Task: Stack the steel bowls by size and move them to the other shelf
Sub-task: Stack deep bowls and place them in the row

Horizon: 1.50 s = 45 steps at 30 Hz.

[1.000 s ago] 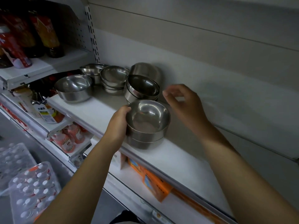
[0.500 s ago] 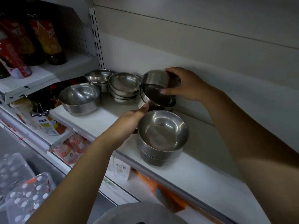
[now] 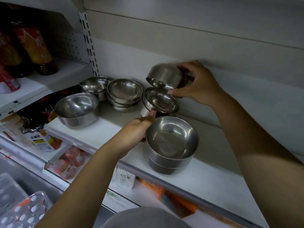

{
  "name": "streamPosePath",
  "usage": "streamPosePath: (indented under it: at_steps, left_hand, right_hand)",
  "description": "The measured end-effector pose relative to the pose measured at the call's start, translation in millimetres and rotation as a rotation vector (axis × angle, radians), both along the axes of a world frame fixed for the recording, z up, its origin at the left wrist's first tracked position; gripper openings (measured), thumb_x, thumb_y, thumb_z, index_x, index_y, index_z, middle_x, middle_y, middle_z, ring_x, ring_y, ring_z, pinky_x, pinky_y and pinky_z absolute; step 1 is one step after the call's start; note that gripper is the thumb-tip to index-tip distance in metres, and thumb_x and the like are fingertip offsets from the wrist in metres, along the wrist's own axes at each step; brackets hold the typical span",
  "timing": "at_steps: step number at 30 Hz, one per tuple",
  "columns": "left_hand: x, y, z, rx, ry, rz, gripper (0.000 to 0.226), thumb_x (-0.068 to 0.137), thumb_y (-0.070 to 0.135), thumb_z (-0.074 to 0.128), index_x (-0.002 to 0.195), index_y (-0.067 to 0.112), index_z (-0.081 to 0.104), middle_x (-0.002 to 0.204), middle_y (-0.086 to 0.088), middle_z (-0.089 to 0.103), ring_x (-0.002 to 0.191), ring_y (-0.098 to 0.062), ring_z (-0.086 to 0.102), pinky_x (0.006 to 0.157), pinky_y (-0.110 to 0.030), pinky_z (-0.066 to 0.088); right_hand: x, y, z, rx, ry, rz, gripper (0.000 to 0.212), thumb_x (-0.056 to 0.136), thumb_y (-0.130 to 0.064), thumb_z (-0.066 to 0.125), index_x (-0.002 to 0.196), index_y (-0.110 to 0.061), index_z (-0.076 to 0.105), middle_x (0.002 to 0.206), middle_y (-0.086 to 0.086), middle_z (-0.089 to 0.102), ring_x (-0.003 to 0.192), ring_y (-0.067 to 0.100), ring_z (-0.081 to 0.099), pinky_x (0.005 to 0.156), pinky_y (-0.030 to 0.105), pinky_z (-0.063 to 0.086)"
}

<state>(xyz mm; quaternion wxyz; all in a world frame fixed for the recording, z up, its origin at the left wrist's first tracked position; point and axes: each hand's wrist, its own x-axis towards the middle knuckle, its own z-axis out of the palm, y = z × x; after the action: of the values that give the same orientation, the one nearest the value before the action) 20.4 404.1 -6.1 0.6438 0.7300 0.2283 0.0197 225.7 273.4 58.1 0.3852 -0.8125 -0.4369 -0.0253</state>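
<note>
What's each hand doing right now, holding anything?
Left hand: closed on the rim of the near bowl stack.
Right hand: gripping the tipped bowl at the back.

I'm looking into a shop aisle, where white metal shelving point(image 3: 105, 137) on a slotted upright point(image 3: 88, 38) is carrying steel bowls point(image 3: 125, 91), sauce bottles point(image 3: 37, 46), packaged goods point(image 3: 41, 140) and wrapped bottle packs point(image 3: 21, 211) lying below.
</note>
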Motion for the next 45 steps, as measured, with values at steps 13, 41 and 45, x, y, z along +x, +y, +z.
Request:
streamPosePath:
  at_steps: [13, 41, 45]
  left_hand:
    - [0, -3, -3, -0.242, 0.013, 0.033, 0.089, 0.084, 0.088, 0.019, 0.140, 0.033, 0.063, 0.135, 0.004, 0.069, 0.117, -0.012, 0.063, 0.073, -0.027, 0.047]
    - [-12, -28, 0, -0.399, -0.220, -0.005, 0.057, 0.101, 0.068, 0.037, 0.123, 0.032, 0.075, 0.118, 0.004, 0.079, 0.117, -0.012, 0.071, 0.115, -0.041, 0.045]
    - [-11, -32, -5, -0.424, -0.238, 0.021, 0.063, 0.100, 0.070, 0.034, 0.127, 0.029, 0.074, 0.120, 0.002, 0.078, 0.120, -0.015, 0.069, 0.116, -0.044, 0.043]
  right_hand:
    - [-107, -67, -3, 0.398, 0.639, -0.388, 0.054, 0.089, -0.057, 0.066, 0.101, -0.006, 0.074, 0.094, 0.010, 0.079, 0.088, 0.025, 0.076, 0.070, 0.031, 0.063]
    - [-147, -58, -47, 0.491, 0.911, -0.557, 0.027, 0.093, -0.045, 0.065, 0.088, -0.022, 0.077, 0.078, -0.004, 0.075, 0.070, 0.010, 0.068, 0.075, 0.032, 0.055]
    - [-149, -49, -53, 0.593, 1.016, -0.495, 0.028, 0.098, -0.041, 0.058, 0.088, -0.025, 0.079, 0.093, 0.002, 0.078, 0.091, 0.023, 0.069, 0.089, 0.040, 0.050]
